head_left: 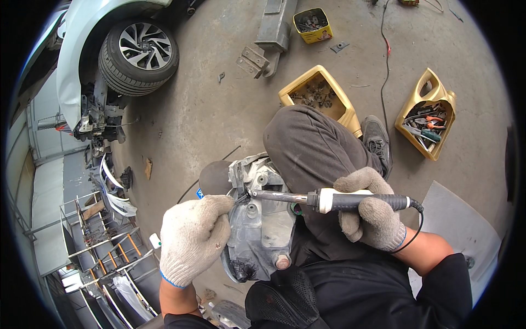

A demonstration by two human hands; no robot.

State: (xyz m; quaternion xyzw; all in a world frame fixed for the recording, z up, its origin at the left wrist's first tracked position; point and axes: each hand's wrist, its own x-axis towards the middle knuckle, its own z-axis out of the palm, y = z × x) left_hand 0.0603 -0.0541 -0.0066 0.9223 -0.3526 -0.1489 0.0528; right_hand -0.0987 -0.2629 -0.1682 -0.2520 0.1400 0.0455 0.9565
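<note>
A grey, dusty car headlight housing [263, 236] rests across my lap, with mounting bosses and a dark, rough patch at its lower left end. My right hand [372, 211], in a knitted work glove, is wrapped round the white and black handle of a soldering iron [285, 197]. The iron lies nearly level, its tip touching or very close to the housing's upper left part. At the housing's left edge, my gloved left hand [194, 236] has thumb and fingertips pinched together beside that tip. Something thin and dark shows at those fingertips, too small to name.
Beyond my knee lies a cut-open gold jug [350, 118] holding small metal parts. A second gold jug [402, 126] holds pliers and screwdrivers. A yellow tin [318, 35] stands near a grey metal post [273, 30]. A car wheel [145, 46] is at the upper left.
</note>
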